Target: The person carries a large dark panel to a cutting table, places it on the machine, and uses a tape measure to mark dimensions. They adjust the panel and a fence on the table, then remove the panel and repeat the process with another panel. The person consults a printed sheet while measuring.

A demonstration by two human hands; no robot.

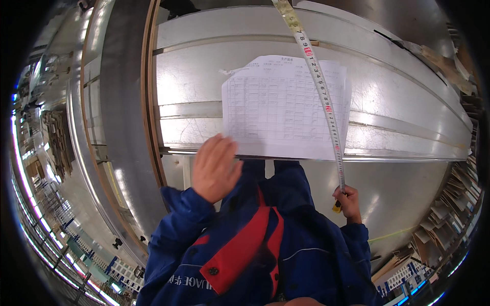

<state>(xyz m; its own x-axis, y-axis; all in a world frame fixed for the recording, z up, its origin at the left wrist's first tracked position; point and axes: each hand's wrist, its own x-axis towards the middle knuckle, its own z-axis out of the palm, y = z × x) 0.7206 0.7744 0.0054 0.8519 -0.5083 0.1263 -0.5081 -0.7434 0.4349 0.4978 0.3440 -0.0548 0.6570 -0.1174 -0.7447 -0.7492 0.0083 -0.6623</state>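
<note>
My right hand [350, 203] is closed around a tape measure [337, 206], of which a bit of yellow case shows. From it the white blade [325, 102] runs out over the table and past the far edge of the view. Under the blade lie printed table sheets [278, 109], several deep, with a torn upper left corner. My left hand [215, 168] hovers palm down by the near table edge, just beside the sheets' lower left corner. Its fingers are stretched out, slightly blurred, and hold nothing.
The sheets rest on a silvery metal table [189, 76] with raised strips. Along its left side run a brown edge strip [148, 97] and a dark grey beam [122, 102]. Stacked flat boards [451, 204] stand at right, more boards [57, 137] at far left.
</note>
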